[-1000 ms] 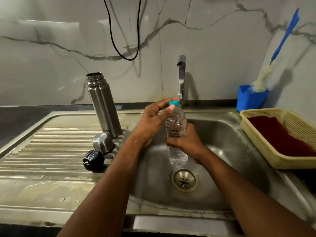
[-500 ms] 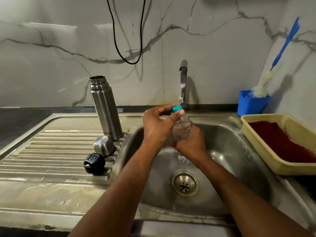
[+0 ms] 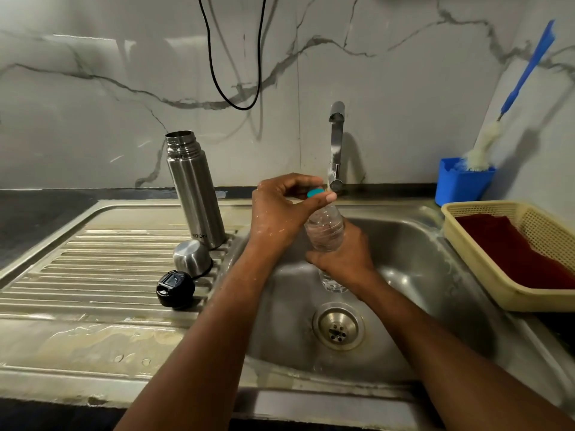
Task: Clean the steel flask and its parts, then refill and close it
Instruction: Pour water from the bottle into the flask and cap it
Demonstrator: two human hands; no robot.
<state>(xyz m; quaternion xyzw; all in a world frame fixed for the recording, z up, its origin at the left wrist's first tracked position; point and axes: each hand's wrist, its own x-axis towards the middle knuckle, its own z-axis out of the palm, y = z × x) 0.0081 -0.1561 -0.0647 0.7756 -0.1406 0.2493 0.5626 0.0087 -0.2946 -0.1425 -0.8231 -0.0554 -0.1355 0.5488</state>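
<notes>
Since a moment ago the teal cap (image 3: 315, 193) has come up off the neck of the plastic bottle (image 3: 325, 231); it sat on the mouth before and now sits a little above and to the left of it, at about eleven o'clock from the opening. The bottle itself looks tipped further toward the tap.

Going left to right: the ribbed steel draining board (image 3: 77, 275) is wet and dull, with water pooled on its flat front edge. On it, at nine o'clock from the hands, stands the steel flask (image 3: 194, 188), an upright brushed cylinder, its threaded mouth open. Just in front of it lies the rounded steel cup (image 3: 192, 258), and at seven o'clock from that, the black stopper (image 3: 175, 288), a squat glossy knob. All three rest where they were earlier.

Over the sink basin (image 3: 420, 275), the left hand (image 3: 280, 213), flecked with droplets, pinches the small cap between thumb and fingertips. The right hand (image 3: 342, 256) is wrapped round the middle of the clear, ridged bottle, whose base pokes out below the fingers, above the round drain (image 3: 338, 325). The chrome tap (image 3: 336, 144) rises at twelve o'clock.

At three o'clock sits a cream woven-plastic basket (image 3: 485, 275) holding a dark red cloth (image 3: 513, 253). Behind it, at two o'clock, a blue tub (image 3: 460, 181) holds a blue-handled brush (image 3: 525, 73) with a fluffy white head.
</notes>
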